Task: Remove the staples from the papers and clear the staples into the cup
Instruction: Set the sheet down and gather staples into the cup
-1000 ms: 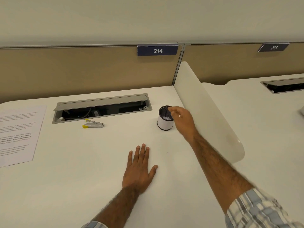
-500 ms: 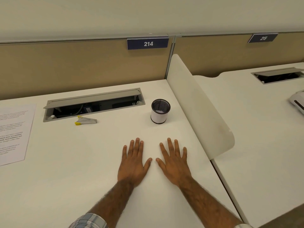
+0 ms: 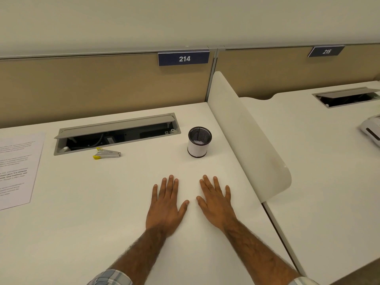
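Observation:
A white cup (image 3: pixel 199 148) with a black mesh inside stands upright on the white desk (image 3: pixel 102 223), beyond my hands. Small pale bits lie at its bottom. My left hand (image 3: pixel 165 204) and my right hand (image 3: pixel 216 202) lie flat on the desk side by side, palms down, fingers straight, holding nothing. A printed sheet of paper (image 3: pixel 17 167) lies at the far left edge of the view. A metal staple remover with yellow tips (image 3: pixel 107 153) rests left of the cup, near the cable tray.
An open grey cable tray (image 3: pixel 115 132) is set into the desk behind the remover. A curved white divider (image 3: pixel 250 136) stands at the desk's right side. Beyond the divider is a second desk with a white device (image 3: pixel 371 129).
My right hand has drawn back from the cup's rim and now lies flat beside the left one. The left hand stayed flat. The view has shifted slightly.

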